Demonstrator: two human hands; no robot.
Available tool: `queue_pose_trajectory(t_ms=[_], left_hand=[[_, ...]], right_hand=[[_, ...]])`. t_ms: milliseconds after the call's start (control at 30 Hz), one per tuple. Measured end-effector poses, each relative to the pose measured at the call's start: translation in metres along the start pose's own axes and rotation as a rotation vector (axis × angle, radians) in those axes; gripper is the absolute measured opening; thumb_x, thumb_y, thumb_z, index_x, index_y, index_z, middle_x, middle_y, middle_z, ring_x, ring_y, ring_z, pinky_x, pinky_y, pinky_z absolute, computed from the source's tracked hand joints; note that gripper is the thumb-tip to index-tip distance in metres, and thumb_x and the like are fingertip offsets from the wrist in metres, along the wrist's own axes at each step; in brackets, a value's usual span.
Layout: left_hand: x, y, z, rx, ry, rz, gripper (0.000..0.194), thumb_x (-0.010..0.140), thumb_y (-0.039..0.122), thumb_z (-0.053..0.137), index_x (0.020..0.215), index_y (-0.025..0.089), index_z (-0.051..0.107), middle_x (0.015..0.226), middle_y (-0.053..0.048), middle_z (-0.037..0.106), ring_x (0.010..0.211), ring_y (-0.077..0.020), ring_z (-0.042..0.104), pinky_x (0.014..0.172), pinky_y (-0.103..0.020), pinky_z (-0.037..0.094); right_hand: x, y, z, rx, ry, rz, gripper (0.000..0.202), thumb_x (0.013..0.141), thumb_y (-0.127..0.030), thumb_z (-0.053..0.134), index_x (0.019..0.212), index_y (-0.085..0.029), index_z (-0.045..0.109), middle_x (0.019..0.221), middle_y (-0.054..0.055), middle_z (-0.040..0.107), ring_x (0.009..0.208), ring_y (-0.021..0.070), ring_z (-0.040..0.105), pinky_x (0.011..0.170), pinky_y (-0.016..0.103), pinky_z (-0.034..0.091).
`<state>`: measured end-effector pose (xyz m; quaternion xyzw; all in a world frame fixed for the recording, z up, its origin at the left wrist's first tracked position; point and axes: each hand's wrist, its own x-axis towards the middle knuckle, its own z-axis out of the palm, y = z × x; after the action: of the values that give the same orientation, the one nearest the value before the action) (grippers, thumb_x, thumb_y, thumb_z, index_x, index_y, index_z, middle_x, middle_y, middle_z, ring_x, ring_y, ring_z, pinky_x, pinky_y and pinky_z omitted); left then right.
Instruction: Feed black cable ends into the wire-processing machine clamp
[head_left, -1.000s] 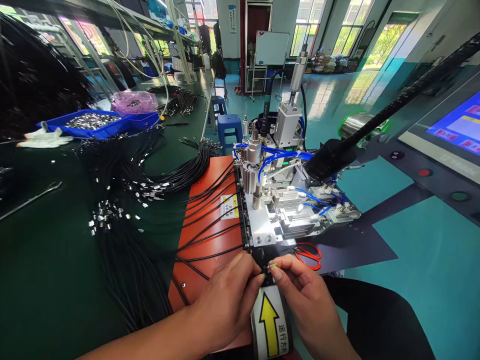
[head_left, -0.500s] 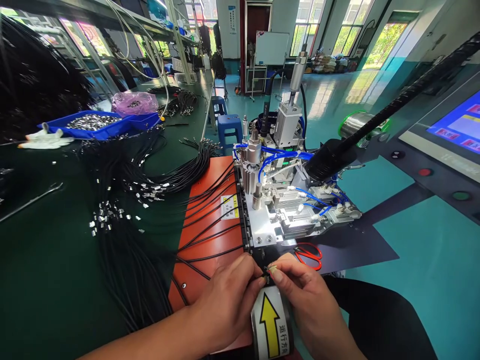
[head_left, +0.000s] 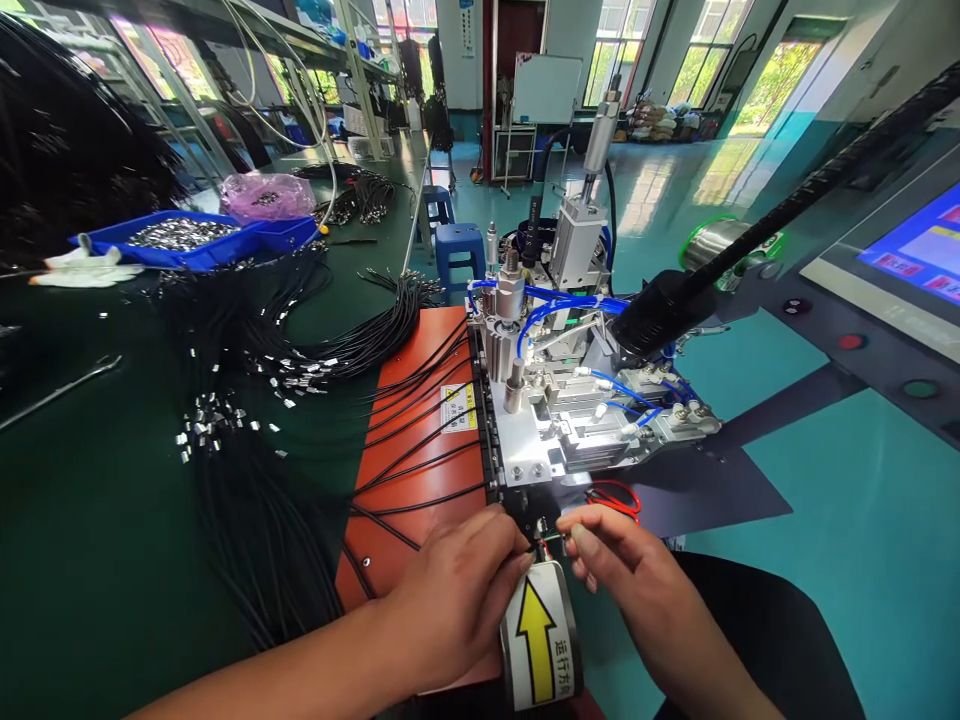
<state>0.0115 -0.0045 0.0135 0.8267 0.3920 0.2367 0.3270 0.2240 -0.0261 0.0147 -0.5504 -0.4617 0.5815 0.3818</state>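
My left hand [head_left: 472, 580] is closed, thumb and forefinger pinched on the end of a black cable at the orange plate's right edge. Thin wires [head_left: 546, 546], one of them red, stick out past its fingertips. Just to the right, my right hand [head_left: 630, 565] has its thumb and forefinger together on one thin wire; its other fingers are loosely curled. Below the fingertips is a curved cover [head_left: 566, 640] with a yellow arrow. Several black cables [head_left: 427, 495] lie across the orange plate [head_left: 405, 420] into the metal machine [head_left: 585, 410].
Red-handled scissors [head_left: 619, 497] lie beside the machine. Bundled black cables [head_left: 262, 540] with metal ends spread over the green table [head_left: 90, 560]. A blue tray [head_left: 195, 262] of small metal parts stands farther back. A control panel [head_left: 885, 345] and solder spool [head_left: 712, 250] are at right.
My right hand has moved slightly right, away from the left fingertips, and the thin wires between the hands now show. My left hand stays nearly in place. The view has shifted slightly.
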Motion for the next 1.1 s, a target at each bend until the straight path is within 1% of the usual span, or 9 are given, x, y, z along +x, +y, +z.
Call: queue_pose_trajectory(t_ms=[67,133,233,367,500,667,767,833,1100], left_hand=[[0.000,0.000,0.000,0.003,-0.008,-0.001,0.015,0.101,0.019,0.043,0.089,0.019,0.053,0.081,-0.003,0.057,0.074,-0.0172,0.052,0.064,-0.028,0.040],[0.001,0.000,0.000,0.003,-0.016,-0.003,0.015,0.101,0.019,0.043,0.089,0.019,0.053,0.082,-0.003,0.057,0.075,-0.0173,0.052,0.065,-0.028,0.040],[0.001,0.000,-0.001,0.002,-0.028,-0.003,0.014,0.101,0.018,0.043,0.091,0.019,0.053,0.085,-0.004,0.059,0.077,-0.0176,0.054,0.067,-0.028,0.041],[0.002,0.002,-0.002,0.017,-0.037,-0.007,0.014,0.100,0.018,0.044,0.090,0.019,0.053,0.086,-0.004,0.060,0.077,-0.0179,0.055,0.066,-0.028,0.042],[0.001,0.002,-0.001,0.032,-0.026,-0.002,0.014,0.100,0.017,0.045,0.092,0.018,0.056,0.087,-0.004,0.060,0.078,-0.0181,0.056,0.067,-0.028,0.043],[-0.001,-0.004,0.002,0.082,0.063,0.026,0.012,0.100,0.017,0.050,0.103,0.021,0.061,0.087,-0.003,0.058,0.077,-0.0171,0.057,0.065,-0.027,0.043],[-0.002,-0.006,0.001,0.050,0.059,0.023,0.020,0.101,0.015,0.046,0.114,0.023,0.059,0.097,-0.004,0.057,0.082,-0.0166,0.057,0.070,-0.027,0.045],[-0.003,-0.006,0.000,0.046,0.047,0.013,0.026,0.101,0.011,0.043,0.118,0.024,0.058,0.099,-0.004,0.056,0.084,-0.0167,0.056,0.072,-0.028,0.046],[-0.003,-0.006,0.002,0.166,0.105,0.053,0.026,0.096,0.006,0.047,0.109,0.022,0.062,0.093,-0.004,0.058,0.082,-0.0185,0.055,0.068,-0.028,0.043]], right_hand=[[0.003,-0.006,-0.002,-0.067,-0.048,-0.030,0.031,0.095,-0.051,0.057,0.091,-0.023,0.068,0.078,-0.002,0.060,0.073,0.0140,0.055,0.069,0.025,0.045],[0.007,-0.011,-0.001,-0.111,-0.093,-0.050,0.030,0.097,-0.049,0.055,0.089,-0.022,0.066,0.077,-0.002,0.058,0.072,0.0133,0.053,0.067,0.024,0.043],[0.010,-0.015,0.002,-0.184,-0.106,-0.093,0.029,0.098,-0.046,0.054,0.086,-0.022,0.064,0.079,-0.002,0.060,0.074,0.0139,0.054,0.068,0.024,0.042],[0.011,-0.014,0.003,-0.248,-0.106,-0.127,0.029,0.099,-0.044,0.052,0.085,-0.022,0.063,0.079,-0.002,0.061,0.077,0.0154,0.056,0.071,0.026,0.043],[0.012,-0.010,0.002,-0.288,-0.085,-0.113,0.030,0.100,-0.044,0.050,0.084,-0.022,0.062,0.078,-0.002,0.059,0.076,0.0157,0.055,0.071,0.026,0.044],[0.015,0.000,0.006,-0.264,-0.044,-0.116,0.029,0.101,-0.043,0.049,0.083,-0.022,0.059,0.079,-0.002,0.058,0.076,0.0158,0.055,0.070,0.026,0.044],[0.017,0.007,0.009,-0.251,-0.017,-0.102,0.029,0.100,-0.043,0.048,0.082,-0.022,0.058,0.078,-0.002,0.058,0.076,0.0162,0.055,0.069,0.026,0.044],[0.018,0.010,0.010,-0.253,0.011,-0.087,0.030,0.100,-0.043,0.048,0.082,-0.022,0.057,0.078,-0.002,0.057,0.075,0.0163,0.055,0.068,0.027,0.044],[0.021,0.014,0.014,-0.262,0.054,-0.016,0.032,0.098,-0.047,0.048,0.081,-0.022,0.058,0.077,-0.002,0.058,0.074,0.0173,0.055,0.067,0.027,0.043]])
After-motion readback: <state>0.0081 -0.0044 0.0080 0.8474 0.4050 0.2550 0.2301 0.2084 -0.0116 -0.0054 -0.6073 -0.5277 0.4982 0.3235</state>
